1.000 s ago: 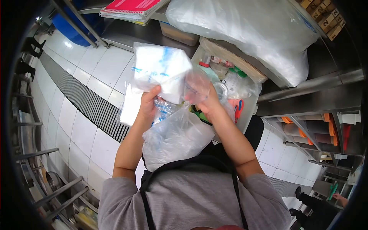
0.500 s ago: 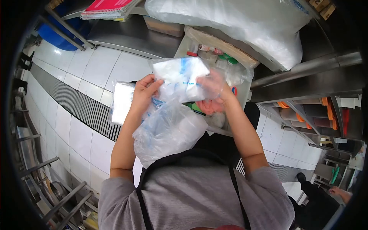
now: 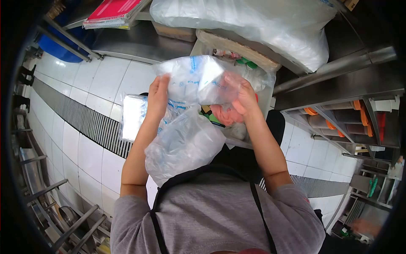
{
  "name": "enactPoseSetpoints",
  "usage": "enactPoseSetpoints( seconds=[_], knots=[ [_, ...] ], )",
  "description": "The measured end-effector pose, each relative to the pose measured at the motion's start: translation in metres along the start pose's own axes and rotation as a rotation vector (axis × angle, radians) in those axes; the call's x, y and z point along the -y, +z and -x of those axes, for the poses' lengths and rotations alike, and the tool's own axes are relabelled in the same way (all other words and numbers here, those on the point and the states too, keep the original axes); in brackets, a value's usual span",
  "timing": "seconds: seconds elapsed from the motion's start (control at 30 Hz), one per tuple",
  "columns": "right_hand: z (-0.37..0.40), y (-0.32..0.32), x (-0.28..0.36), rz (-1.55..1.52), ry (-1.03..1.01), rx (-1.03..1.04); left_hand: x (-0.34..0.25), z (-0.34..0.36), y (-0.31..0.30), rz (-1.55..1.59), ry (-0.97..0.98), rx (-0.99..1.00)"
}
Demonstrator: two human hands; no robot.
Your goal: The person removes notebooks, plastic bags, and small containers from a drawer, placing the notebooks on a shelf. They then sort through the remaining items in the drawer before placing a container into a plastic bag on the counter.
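Left hand (image 3: 157, 96): fingers pointing up along the left edge of a packet of plastic bags (image 3: 192, 80). We see the back of the hand. The thumb is hidden behind the packet, so we take the hand to be clamped on that edge.

Right hand (image 3: 242, 96): fingers closed on the packet's right edge. Clear film lies over the fingertips and we see them through it.

Packet: white, blue print, wrapped in clear film. It is held up at chest front between both hands, above the floor and just in front of the shelf edge, and its top leans slightly to the left.

Below the packet a loose clear bag (image 3: 184, 144) hangs crumpled between the forearms and touches the apron (image 3: 237, 163). We cannot tell which hand carries it.

Just beside the left wrist is a flat shiny packet (image 3: 133, 115), partly behind the arm. How it is supported is not visible.

Behind the hands:
- a pale tub (image 3: 265, 98) with green-capped bottles (image 3: 250, 64) and something pink inside
- a metal shelf (image 3: 139, 40) above, with a large white sack (image 3: 253, 25)
- a red notebook (image 3: 112, 8) at its left end

Floor: white tiles with a dark drain grate (image 3: 82, 116) running diagonally on the left. A blue drum (image 3: 55, 42) stands under the shelf.

Right: lower racks with orange-rimmed containers (image 3: 338, 122).
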State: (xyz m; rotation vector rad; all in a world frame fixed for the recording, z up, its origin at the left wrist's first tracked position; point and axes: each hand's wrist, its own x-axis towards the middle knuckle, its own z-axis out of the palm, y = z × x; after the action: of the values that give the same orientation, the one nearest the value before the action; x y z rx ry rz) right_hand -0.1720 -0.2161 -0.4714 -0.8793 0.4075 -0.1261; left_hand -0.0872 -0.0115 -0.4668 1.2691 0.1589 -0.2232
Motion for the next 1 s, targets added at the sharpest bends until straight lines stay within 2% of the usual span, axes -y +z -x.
enactPoseSetpoints(
  seconds=[0.07,0.1,0.17,0.2,0.27,0.3,0.37,0.5,0.57,0.7,0.77,0.9,0.97,1.0],
  knots=[
    [-0.004,0.000,0.002,0.028,0.051,0.058,0.001,-0.001,-0.001,-0.255,0.166,0.287],
    [-0.003,0.005,0.004,0.025,0.047,0.056,0.000,-0.003,-0.003,-0.257,0.167,0.292],
    [0.000,0.015,0.009,-0.167,0.127,0.105,-0.007,-0.003,-0.003,-0.318,0.099,0.435],
    [-0.001,0.015,0.011,-0.166,0.120,0.106,-0.013,0.000,0.001,-0.316,0.104,0.440],
    [-0.002,0.012,0.015,0.103,0.103,0.167,-0.026,0.009,0.008,-0.017,0.004,0.405],
    [-0.002,0.009,0.017,0.101,0.102,0.167,-0.027,0.006,0.006,-0.018,0.004,0.406],
    [0.000,0.002,0.026,0.290,0.077,0.073,-0.032,-0.003,-0.002,-0.113,0.021,0.427],
    [0.007,-0.004,0.039,0.196,0.037,0.137,-0.029,-0.006,-0.003,-0.059,-0.022,0.430],
    [0.007,-0.002,0.035,-0.166,0.016,0.149,-0.024,-0.003,0.006,0.106,-0.088,0.414],
    [0.012,0.006,0.020,-0.099,-0.011,0.205,-0.033,0.003,0.014,0.106,-0.062,0.377],
    [0.020,0.017,0.016,0.170,0.017,0.164,-0.035,0.000,0.015,0.098,-0.067,0.362],
    [0.014,0.011,0.016,0.060,-0.032,0.077,-0.033,-0.005,0.007,0.081,-0.037,0.377],
    [0.013,0.006,0.022,-0.145,-0.077,0.167,-0.035,-0.007,0.003,-0.064,0.007,0.525],
    [0.014,0.007,0.023,-0.172,-0.101,0.187,-0.034,-0.004,0.006,-0.064,0.007,0.526]
  ],
)
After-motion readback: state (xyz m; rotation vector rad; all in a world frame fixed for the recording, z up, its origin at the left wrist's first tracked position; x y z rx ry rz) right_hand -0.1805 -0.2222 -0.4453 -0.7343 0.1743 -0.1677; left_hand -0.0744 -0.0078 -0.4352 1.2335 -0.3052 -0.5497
